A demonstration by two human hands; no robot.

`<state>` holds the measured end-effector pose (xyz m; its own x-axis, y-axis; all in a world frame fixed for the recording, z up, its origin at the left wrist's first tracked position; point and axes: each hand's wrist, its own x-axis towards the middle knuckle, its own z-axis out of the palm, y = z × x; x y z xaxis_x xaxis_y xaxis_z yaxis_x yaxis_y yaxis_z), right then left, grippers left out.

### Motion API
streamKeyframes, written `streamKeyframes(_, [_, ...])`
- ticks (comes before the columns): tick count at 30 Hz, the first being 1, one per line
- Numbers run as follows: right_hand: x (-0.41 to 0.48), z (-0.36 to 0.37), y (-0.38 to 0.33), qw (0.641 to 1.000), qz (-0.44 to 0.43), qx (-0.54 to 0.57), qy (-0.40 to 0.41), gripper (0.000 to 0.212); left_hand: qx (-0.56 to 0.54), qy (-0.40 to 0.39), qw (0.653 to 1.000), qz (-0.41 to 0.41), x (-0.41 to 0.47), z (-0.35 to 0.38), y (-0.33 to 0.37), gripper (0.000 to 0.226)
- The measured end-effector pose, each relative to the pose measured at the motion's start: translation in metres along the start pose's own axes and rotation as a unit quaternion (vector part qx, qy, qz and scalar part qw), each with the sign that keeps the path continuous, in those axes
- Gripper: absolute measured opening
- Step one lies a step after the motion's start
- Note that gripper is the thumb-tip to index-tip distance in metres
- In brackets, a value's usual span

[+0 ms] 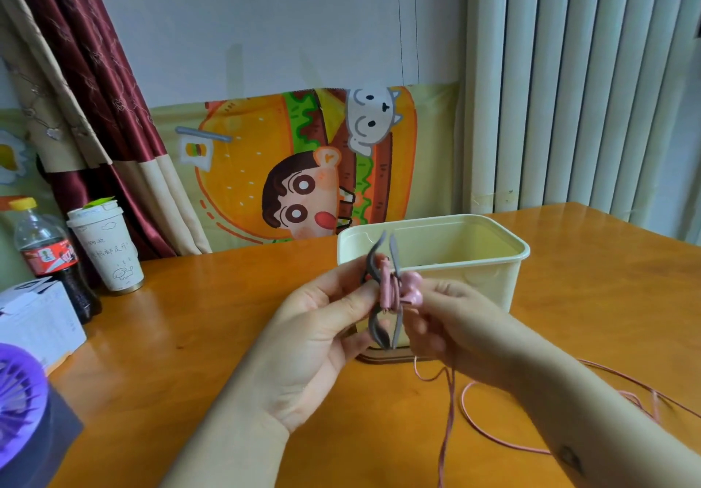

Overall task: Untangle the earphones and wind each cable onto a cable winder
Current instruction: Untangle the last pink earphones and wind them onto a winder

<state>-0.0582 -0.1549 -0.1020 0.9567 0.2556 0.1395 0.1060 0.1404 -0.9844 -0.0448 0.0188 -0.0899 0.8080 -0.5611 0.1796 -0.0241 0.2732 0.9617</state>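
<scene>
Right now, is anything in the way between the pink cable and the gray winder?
Nothing visible. The left hand holds the gray winder, the right hand holds the pink earbuds right against it, and the loose pink cable trails from there over the table.

The middle of the grey winder [373, 326] is covered by the gripping fingers of the left hand [322, 336]. The earbuds [411, 290], pinched in the right hand [455, 320], are blurred, so their shape cannot be made out. The cable [450, 411] is cut off by the bottom and right edges. The fan [19, 404] is cropped at the left edge. The writing on the cup [108, 248] is too small to be read.
</scene>
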Motion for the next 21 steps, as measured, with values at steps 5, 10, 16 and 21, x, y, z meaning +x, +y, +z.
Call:
streamKeyframes(5, [0.000, 0.013, 0.001, 0.959, -0.094, -0.265, 0.038, 0.053, -0.126, 0.123, 0.984, 0.009, 0.001, 0.005, 0.000, 0.031])
streamKeyframes(10, [-0.010, 0.024, -0.008, 0.875, -0.116, -0.470, 0.016, 0.021, -0.147, 0.212, 0.966, 0.008, 0.003, -0.002, -0.001, 0.037])
streamKeyframes(16, [-0.021, 0.025, -0.030, 0.831, -0.170, -0.528, 0.036, 0.028, 0.047, 0.168, 0.984, 0.044, -0.002, -0.001, -0.007, 0.023])
streamKeyframes(21, [-0.029, 0.012, -0.052, 0.854, -0.169, -0.485, 0.080, 0.036, 0.277, 0.146, 0.946, 0.080, -0.002, 0.000, -0.011, 0.024])
